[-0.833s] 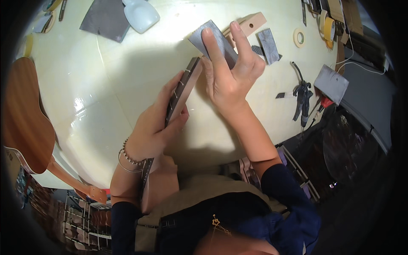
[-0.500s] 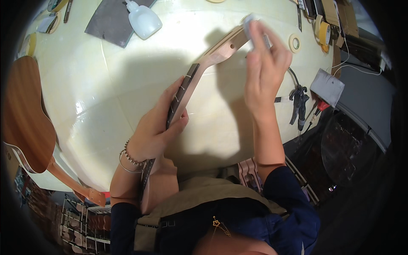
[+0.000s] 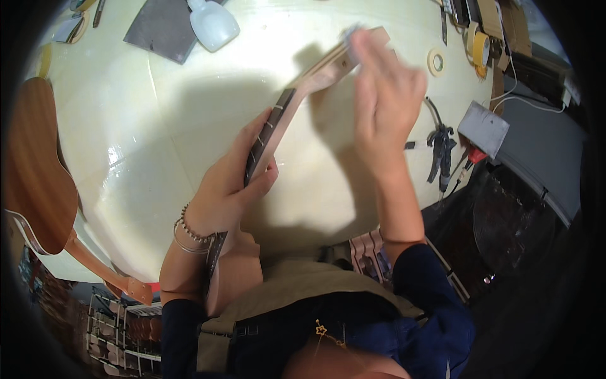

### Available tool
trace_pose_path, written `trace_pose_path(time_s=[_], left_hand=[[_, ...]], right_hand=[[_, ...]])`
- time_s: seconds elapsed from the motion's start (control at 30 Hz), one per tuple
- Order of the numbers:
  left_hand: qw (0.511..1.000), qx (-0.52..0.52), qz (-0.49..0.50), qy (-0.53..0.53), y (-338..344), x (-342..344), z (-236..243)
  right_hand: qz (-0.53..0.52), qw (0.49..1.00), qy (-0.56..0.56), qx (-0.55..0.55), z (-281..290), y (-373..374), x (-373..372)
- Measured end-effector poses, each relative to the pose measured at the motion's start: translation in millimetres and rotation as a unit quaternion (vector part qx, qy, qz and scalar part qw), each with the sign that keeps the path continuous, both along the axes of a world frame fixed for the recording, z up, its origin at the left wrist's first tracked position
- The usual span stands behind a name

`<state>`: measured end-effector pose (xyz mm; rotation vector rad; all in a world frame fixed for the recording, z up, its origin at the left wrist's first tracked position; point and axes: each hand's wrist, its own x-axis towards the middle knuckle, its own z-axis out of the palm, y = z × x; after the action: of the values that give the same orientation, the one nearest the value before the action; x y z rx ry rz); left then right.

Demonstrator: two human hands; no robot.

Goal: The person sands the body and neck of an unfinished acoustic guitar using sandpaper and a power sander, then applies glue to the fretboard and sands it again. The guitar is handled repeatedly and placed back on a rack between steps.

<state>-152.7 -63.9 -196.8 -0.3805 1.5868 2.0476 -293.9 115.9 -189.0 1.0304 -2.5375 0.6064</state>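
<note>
My left hand point(image 3: 222, 186) is wrapped round a pale wooden guitar neck point(image 3: 291, 120) with a dark fretted fingerboard point(image 3: 273, 126). The neck slants from its thick heel point(image 3: 243, 271) near my apron up to the far right, its fingerboard side facing left. At the headstock point(image 3: 326, 74), my right hand point(image 3: 388, 117) is closed on a small grey piece of sandpaper point(image 3: 351, 39) and presses it to the upper edge. Motion blurs those fingers and the sandpaper, so its exact shape cannot be made out.
A brown wooden instrument body point(image 3: 38, 164) with its neck lies at the left edge. Beyond my hands are a squeeze bottle point(image 3: 214, 25) and a dark grey sheet point(image 3: 158, 31). Tape rolls point(image 3: 436, 62), a grey block point(image 3: 483, 125) and a black cord point(image 3: 441, 142) lie on the right.
My right hand and the sandpaper have slid left and slightly nearer along the headstock, baring its far tip. My left hand keeps its grip; the neck has barely shifted.
</note>
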Motion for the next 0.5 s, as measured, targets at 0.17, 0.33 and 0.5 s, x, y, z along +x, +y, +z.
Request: trace_pose_path(time_s=[0.17, 0.33, 0.5], left_hand=[[1.000, -0.008, 0.010, -0.020, 3, -1, 4], [1.000, -0.012, -0.005, -0.006, 1, -3, 1], [1.000, 0.007, -0.001, -0.012, 2, -2, 2]], right_hand=[[0.024, 0.999, 0.027, -0.009, -33, -1, 45], [-0.010, 0.998, -0.026, -0.064, -39, -11, 47], [0.010, 0.999, -0.005, -0.045, -38, -14, 31]])
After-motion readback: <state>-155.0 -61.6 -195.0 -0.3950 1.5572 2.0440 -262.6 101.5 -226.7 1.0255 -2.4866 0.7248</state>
